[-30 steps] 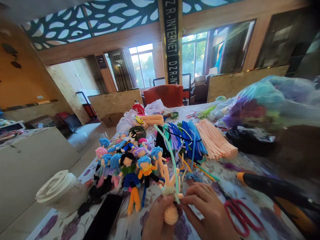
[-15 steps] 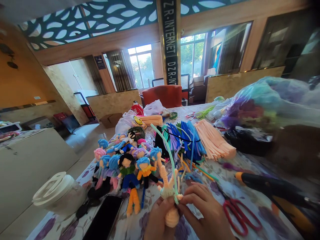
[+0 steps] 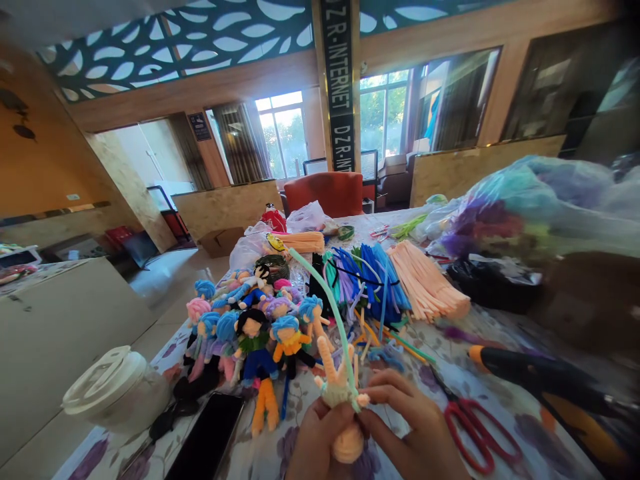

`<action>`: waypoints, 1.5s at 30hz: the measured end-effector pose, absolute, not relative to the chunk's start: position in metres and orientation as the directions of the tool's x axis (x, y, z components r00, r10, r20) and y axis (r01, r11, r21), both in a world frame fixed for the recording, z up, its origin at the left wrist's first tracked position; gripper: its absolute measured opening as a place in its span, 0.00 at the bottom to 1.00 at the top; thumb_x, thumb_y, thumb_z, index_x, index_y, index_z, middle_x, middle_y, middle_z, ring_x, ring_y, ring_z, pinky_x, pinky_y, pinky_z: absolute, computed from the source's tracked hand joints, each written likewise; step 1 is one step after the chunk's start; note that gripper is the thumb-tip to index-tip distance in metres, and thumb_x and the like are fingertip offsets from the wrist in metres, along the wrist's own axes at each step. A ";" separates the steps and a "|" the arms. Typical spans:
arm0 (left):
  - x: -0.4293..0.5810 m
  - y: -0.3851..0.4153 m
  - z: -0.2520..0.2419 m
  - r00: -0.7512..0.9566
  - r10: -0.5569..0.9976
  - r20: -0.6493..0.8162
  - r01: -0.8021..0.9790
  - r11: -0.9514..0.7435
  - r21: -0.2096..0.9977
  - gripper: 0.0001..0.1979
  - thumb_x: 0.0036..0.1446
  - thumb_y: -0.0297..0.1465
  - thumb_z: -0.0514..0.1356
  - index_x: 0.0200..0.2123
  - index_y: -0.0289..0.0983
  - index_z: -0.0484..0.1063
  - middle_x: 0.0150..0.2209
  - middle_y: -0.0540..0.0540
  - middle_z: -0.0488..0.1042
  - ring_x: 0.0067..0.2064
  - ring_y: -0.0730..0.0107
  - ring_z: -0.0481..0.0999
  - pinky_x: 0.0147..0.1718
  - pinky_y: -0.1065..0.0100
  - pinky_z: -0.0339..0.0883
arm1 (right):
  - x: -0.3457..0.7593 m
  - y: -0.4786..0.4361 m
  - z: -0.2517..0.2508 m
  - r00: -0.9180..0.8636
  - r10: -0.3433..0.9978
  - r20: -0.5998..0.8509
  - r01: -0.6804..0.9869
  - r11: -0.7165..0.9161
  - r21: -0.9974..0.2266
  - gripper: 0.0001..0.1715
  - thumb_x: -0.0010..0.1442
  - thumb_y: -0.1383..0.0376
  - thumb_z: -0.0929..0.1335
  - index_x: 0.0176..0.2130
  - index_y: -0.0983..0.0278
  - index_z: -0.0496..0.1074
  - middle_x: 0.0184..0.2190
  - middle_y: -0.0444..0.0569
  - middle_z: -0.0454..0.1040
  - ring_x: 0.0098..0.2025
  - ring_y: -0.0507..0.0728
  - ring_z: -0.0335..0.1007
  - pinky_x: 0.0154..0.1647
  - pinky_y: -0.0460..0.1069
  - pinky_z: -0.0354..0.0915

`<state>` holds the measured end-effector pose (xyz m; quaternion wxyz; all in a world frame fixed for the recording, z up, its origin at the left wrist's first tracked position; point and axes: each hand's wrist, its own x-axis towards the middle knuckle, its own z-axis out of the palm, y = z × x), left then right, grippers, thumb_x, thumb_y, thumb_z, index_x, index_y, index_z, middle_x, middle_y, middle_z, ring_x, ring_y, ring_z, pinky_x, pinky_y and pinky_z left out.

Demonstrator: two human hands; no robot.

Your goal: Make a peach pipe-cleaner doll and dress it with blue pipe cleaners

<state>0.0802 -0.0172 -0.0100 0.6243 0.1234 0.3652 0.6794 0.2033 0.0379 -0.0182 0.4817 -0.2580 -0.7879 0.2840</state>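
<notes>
In my left hand is a peach pipe-cleaner doll, gripped at its middle with the round head down and the legs up. Pale green pipe cleaner is wound about its body, and a long free length of that pipe cleaner arcs up and to the left. My right hand pinches beside the doll's small arm, close to where the green strand meets the body; the fingertips partly hide what they hold. Finished dolls with blue, pink and black hair lie in a pile beyond my left hand.
Red-handled scissors and a black-and-orange glue gun lie at right. Bundles of blue and peach pipe cleaners lie beyond my hands. At left are a black phone and a white lidded container. A plastic bag bulges at back right.
The free green strand has swung left and lower at its tip. The doll and both hands have shifted slightly downward, still together.
</notes>
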 end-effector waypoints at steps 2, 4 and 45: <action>0.079 -0.019 -0.008 -0.202 0.928 -0.313 -0.739 0.066 0.671 0.18 0.32 0.30 0.73 0.30 0.30 0.79 0.28 0.42 0.78 0.27 0.69 0.73 0.31 0.69 0.64 | 0.203 0.037 -0.014 -0.401 0.699 0.592 0.087 0.673 -0.735 0.04 0.56 0.70 0.69 0.32 0.61 0.74 0.33 0.46 0.73 0.36 0.53 0.73 0.38 0.44 0.69; 0.077 -0.019 -0.009 -0.227 0.916 -0.330 -0.701 0.081 0.708 0.16 0.31 0.31 0.74 0.27 0.31 0.79 0.23 0.44 0.76 0.24 0.71 0.71 0.28 0.69 0.62 | 0.203 0.036 -0.011 -0.400 0.715 0.573 0.051 0.642 -0.765 0.05 0.55 0.71 0.70 0.30 0.61 0.74 0.31 0.45 0.73 0.34 0.53 0.73 0.36 0.43 0.69; 0.067 -0.017 -0.026 -0.503 0.823 -0.263 -0.372 0.069 0.926 0.15 0.31 0.34 0.73 0.21 0.33 0.73 0.17 0.49 0.73 0.21 0.71 0.69 0.22 0.70 0.61 | 0.209 0.036 0.002 -0.489 0.817 0.304 0.134 0.415 -0.900 0.04 0.53 0.71 0.68 0.30 0.62 0.70 0.28 0.43 0.72 0.34 0.55 0.70 0.36 0.47 0.64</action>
